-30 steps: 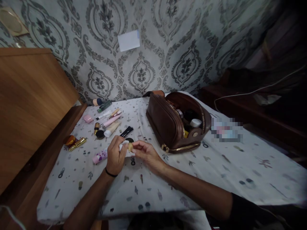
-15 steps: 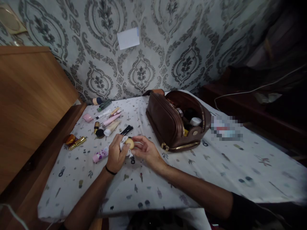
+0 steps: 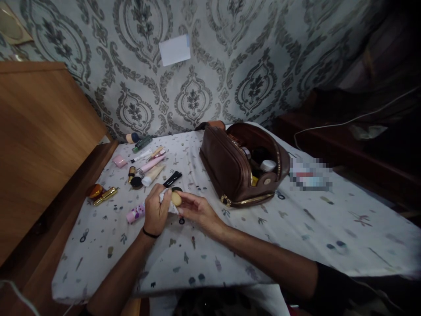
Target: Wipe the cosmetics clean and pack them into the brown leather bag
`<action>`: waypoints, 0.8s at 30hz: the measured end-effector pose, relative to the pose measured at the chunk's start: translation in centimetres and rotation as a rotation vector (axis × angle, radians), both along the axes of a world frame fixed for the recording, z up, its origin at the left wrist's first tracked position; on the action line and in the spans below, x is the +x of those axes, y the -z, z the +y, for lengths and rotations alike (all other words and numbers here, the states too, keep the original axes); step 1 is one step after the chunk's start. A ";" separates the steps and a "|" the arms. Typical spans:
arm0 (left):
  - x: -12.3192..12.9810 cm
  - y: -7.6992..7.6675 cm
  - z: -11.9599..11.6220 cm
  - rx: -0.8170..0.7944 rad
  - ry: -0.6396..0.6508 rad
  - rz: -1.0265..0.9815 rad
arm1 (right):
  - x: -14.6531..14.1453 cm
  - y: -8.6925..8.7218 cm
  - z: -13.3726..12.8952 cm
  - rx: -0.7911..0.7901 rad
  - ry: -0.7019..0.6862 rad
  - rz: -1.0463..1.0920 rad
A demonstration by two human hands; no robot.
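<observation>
My left hand, with a black band at the wrist, is closed on a crumpled white wipe. My right hand pinches a small round beige item between its fingertips, and the wipe presses against its left side. Its exact kind does not show; it could be a small jar or a pot. A dark round edge shows just behind it. Close to my left hand lie a pink tube with purple spots, partly hidden by the hand, and a black tube.
A brown leather toiletry bag stands unzipped on the right, with a white-lidded jar inside. At left lie a cream tube, a black round pot, a gold tube and a pink pouch-like item. A wooden cabinet borders the left.
Both hands have shifted slightly left, and the beige item is turned a little between them. More of the dark round edge behind it shows. The things on the table lie as before.
</observation>
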State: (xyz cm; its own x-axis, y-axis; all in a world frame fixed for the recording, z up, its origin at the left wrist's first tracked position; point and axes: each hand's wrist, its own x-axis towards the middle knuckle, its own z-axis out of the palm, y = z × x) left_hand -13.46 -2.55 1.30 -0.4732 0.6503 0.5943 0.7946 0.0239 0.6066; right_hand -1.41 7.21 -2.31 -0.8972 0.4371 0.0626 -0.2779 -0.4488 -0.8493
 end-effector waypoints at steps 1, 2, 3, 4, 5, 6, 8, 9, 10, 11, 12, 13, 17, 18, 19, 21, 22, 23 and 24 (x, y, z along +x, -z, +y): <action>0.0 0.0 0.0 -0.004 0.000 -0.005 | 0.0 0.0 0.0 -0.008 0.007 -0.012; 0.0 0.0 0.0 -0.006 0.004 -0.014 | 0.0 0.0 0.0 -0.010 0.017 -0.026; 0.0 0.0 0.0 -0.007 0.015 -0.026 | 0.0 -0.1 0.0 -0.007 0.026 -0.041; 0.1 0.0 0.0 -0.011 0.037 -0.038 | 0.0 -0.2 0.0 0.000 0.038 -0.052; 0.1 0.0 0.0 -0.017 0.068 -0.049 | 0.0 -0.4 0.0 0.009 0.050 -0.052; 0.2 0.1 0.0 -0.024 0.106 -0.056 | 0.1 -0.5 0.1 0.015 0.061 -0.042; 0.3 0.1 0.0 -0.031 0.183 -0.066 | 0.1 -0.8 0.1 0.007 0.081 -0.004; 0.3 0.0 0.0 -0.029 0.215 -0.068 | 0.2 -0.9 0.2 -0.010 0.086 0.010; 0.3 0.0 -0.1 -0.025 0.237 -0.069 | 0.2 -1.0 0.2 -0.033 0.088 0.015; 0.3 0.0 -0.1 -0.020 0.247 -0.071 | 0.1 -1.0 0.2 -0.060 0.087 0.010; 0.2 -0.1 -0.1 -0.018 0.248 -0.071 | 0.1 -1.1 0.1 -0.089 0.087 0.000; 0.2 -0.1 -0.1 -0.019 0.239 -0.068 | 0.1 -1.1 0.1 -0.113 0.085 -0.011; 0.2 -0.2 -0.2 -0.023 0.173 -0.053 | 0.0 -1.0 -0.1 -0.121 0.055 -0.047; 0.3 -0.2 -0.1 -0.024 0.158 -0.050 | 0.0 -1.0 -0.2 -0.108 0.049 -0.052; 0.4 -0.2 -0.1 -0.024 0.144 -0.048 | 0.0 -1.0 -0.2 -0.098 0.048 -0.057; 0.5 -0.1 -0.1 -0.025 0.122 -0.046 | 0.0 -1.0 -0.3 -0.082 0.049 -0.064; 0.5 0.0 0.0 -0.027 0.114 -0.048 | 0.0 -1.0 -0.4 -0.077 0.050 -0.069; 0.5 0.1 0.0 -0.028 0.108 -0.052 | 0.0 -1.0 -0.4 -0.072 0.049 -0.076; 0.5 0.1 0.0 -0.030 0.104 -0.061 | 0.0 -0.9 -0.4 -0.065 0.047 -0.085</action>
State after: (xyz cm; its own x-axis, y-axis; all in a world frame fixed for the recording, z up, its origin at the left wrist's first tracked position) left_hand -12.99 -2.52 1.21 -0.4372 0.7149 0.5458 0.7552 -0.0378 0.6544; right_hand -1.41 6.80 -1.39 -0.8767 0.4791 -0.0427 -0.2280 -0.4921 -0.8401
